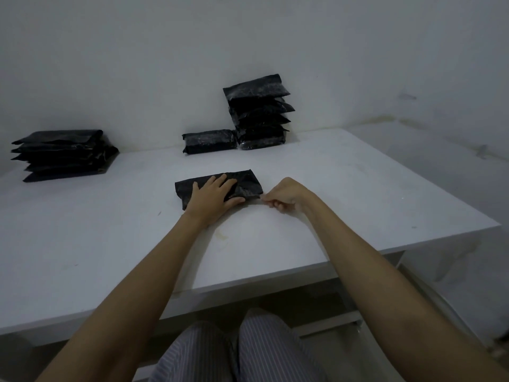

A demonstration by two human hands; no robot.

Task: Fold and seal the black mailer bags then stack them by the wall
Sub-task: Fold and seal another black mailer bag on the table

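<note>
Looks like they're partway through. There's a tall stack of sealed bags against the wall at about 1 o'clock, plus a single sealed bag just beside it at 12. The pile at 10 o'clock looks flatter, so I'd guess those are still waiting to be folded.

The mailer bag being worked on sits mid-worktop, already folded over. The left hand presses it flat, fingers spread and straight. The right hand is at the bag's right end with fingers curled, seemingly pinching something thin, maybe the seal strip, too small to be sure.

No brands or readable writing anywhere.
</note>
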